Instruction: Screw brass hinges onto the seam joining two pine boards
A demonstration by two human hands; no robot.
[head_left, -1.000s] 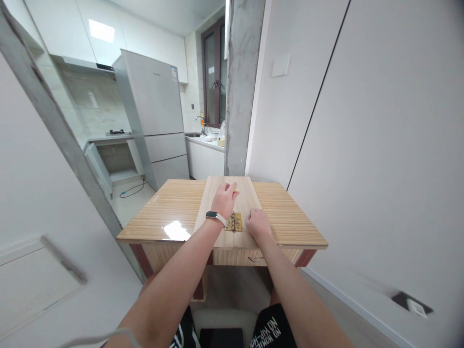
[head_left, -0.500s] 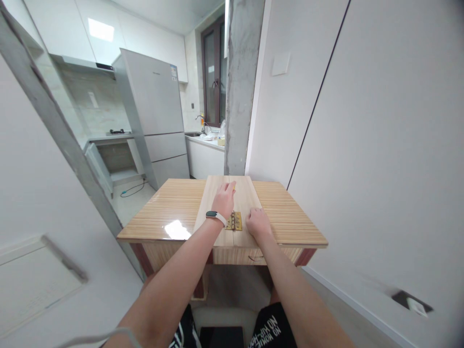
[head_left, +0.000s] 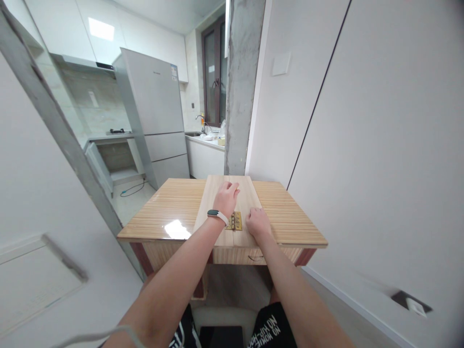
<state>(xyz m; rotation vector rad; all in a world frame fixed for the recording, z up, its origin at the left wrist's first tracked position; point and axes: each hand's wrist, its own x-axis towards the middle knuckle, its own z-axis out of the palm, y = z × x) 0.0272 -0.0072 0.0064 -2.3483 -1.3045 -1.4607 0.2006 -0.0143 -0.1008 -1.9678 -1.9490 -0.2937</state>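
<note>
Two pale wooden boards lie side by side on the table, a seam running between them. Across the seam near the front sits a brass hinge, its left leaf partly covered by my left wrist, which wears a band. Farther back over the boards, my left hand is closed in a pinch. A small yellowish bit shows at its fingertips; what it is, I cannot make out. My right hand rests curled on the right board, just right of the hinge, its fingertips mostly hidden.
The striped wooden table has a front drawer with a handle. A white wall stands close on the right. Behind are a grey pillar, a fridge and a sink counter.
My left hand has shifted slightly to the right, its fingers drawn closer together. My right hand, the boards and the hinge have stayed in place.
</note>
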